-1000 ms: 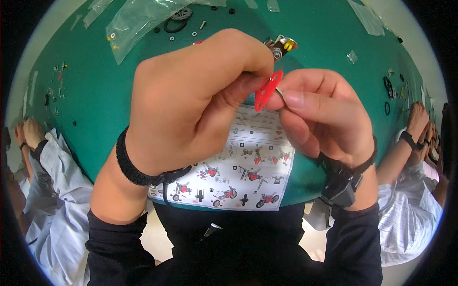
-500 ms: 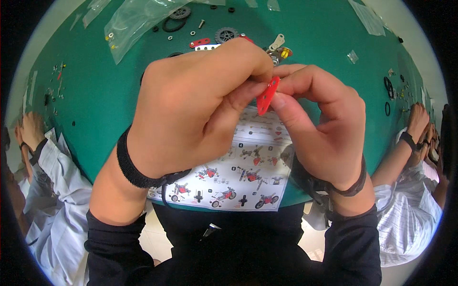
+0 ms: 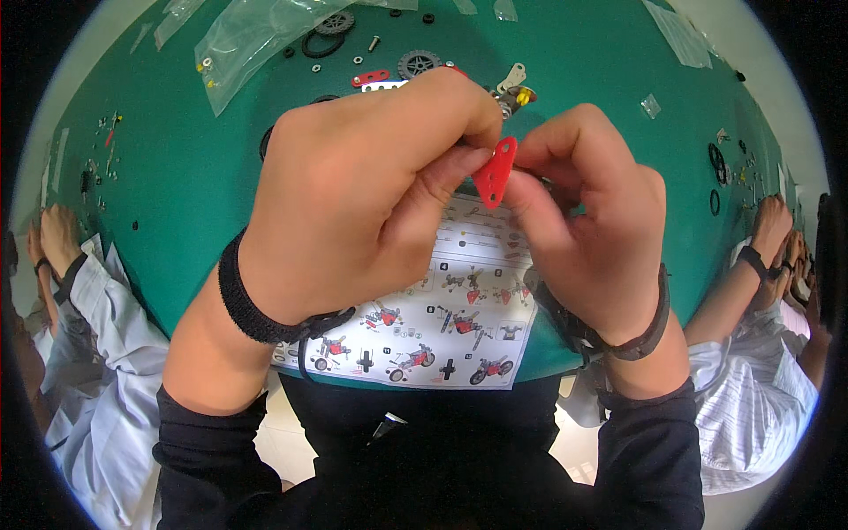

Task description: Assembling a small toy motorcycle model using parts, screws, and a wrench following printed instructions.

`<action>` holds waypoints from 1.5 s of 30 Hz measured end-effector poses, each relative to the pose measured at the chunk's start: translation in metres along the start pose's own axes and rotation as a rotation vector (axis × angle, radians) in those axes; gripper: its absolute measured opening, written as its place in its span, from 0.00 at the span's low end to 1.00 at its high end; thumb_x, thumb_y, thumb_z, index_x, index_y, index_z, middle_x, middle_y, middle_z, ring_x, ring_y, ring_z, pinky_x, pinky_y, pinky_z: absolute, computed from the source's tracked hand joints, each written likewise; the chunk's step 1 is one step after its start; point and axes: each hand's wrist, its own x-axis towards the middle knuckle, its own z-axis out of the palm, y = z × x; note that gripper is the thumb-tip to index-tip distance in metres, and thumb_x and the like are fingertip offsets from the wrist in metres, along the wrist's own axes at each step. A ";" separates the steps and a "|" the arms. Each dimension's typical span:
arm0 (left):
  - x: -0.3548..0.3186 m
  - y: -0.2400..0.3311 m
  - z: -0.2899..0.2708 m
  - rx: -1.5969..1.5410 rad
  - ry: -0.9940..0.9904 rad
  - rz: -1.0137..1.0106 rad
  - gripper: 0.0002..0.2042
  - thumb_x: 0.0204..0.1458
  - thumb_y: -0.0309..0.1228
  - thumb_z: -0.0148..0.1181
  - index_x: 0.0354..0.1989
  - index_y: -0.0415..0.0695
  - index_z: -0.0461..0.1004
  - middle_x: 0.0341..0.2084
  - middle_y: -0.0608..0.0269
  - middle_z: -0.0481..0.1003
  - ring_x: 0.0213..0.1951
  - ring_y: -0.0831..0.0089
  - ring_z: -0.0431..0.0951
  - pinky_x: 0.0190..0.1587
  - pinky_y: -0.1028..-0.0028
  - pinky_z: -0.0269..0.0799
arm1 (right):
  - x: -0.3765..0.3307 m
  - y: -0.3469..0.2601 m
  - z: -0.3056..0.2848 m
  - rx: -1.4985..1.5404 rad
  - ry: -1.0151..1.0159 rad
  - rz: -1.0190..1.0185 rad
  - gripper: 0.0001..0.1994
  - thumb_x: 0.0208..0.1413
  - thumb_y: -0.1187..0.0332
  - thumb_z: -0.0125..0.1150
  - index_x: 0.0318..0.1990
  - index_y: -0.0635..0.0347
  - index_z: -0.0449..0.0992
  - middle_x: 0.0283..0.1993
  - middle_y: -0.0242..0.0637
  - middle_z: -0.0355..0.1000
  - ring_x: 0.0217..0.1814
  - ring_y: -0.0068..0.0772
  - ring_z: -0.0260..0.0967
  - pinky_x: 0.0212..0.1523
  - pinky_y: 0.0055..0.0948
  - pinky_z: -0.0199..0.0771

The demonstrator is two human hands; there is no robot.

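A small red perforated plate [image 3: 497,174], shaped like a triangle with rounded corners, is held upright between my two hands above the table. My left hand [image 3: 353,199] pinches its left edge between thumb and bent fingers. From the other side, the thumb and curled fingers of my right hand [image 3: 592,212] close on its right edge. Just beyond the fingertips is a metal piece with a yellow part [image 3: 523,97]; whether a finger touches it is hidden. Under my hands lies a printed instruction sheet [image 3: 477,353] with pictures of a red model motorcycle.
On the green table [image 3: 618,53], a spoked wheel [image 3: 418,64], a red perforated strip [image 3: 370,78], a bolt [image 3: 374,42] and a beige link [image 3: 511,78] lie past my hands. Clear plastic bags [image 3: 256,44] are at the far left. Other people's hands [image 3: 768,221] rest at both sides.
The red plate has turned so that more of its flat face shows. My right hand has shifted slightly left, its fingers changing their hold on the plate.
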 end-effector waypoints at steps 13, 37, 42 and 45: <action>0.000 0.000 -0.007 0.034 0.031 0.008 0.05 0.52 0.14 0.61 0.35 0.33 0.74 0.30 0.56 0.77 0.31 0.72 0.79 0.38 0.77 0.75 | 0.003 0.000 -0.004 0.029 -0.051 -0.048 0.06 0.52 0.81 0.67 0.38 0.66 0.79 0.35 0.40 0.80 0.32 0.29 0.77 0.33 0.24 0.74; -0.001 0.004 -0.001 0.021 0.024 -0.033 0.06 0.50 0.13 0.60 0.34 0.35 0.74 0.26 0.57 0.75 0.27 0.69 0.79 0.33 0.76 0.73 | 0.005 0.005 0.009 0.062 0.128 -0.118 0.11 0.40 0.84 0.71 0.27 0.66 0.72 0.32 0.41 0.77 0.33 0.31 0.75 0.35 0.24 0.74; -0.001 0.000 -0.003 0.010 0.003 0.010 0.05 0.51 0.13 0.59 0.35 0.35 0.73 0.26 0.58 0.75 0.27 0.72 0.79 0.33 0.77 0.73 | 0.004 0.003 0.007 0.035 0.104 -0.089 0.11 0.41 0.82 0.71 0.27 0.66 0.72 0.30 0.40 0.77 0.31 0.28 0.76 0.33 0.22 0.74; -0.001 -0.001 -0.004 -0.064 -0.030 -0.119 0.05 0.53 0.14 0.58 0.36 0.34 0.73 0.28 0.59 0.75 0.28 0.74 0.79 0.34 0.78 0.73 | 0.005 0.004 0.006 0.024 0.096 -0.053 0.10 0.43 0.81 0.73 0.27 0.65 0.73 0.27 0.38 0.77 0.28 0.25 0.75 0.30 0.20 0.73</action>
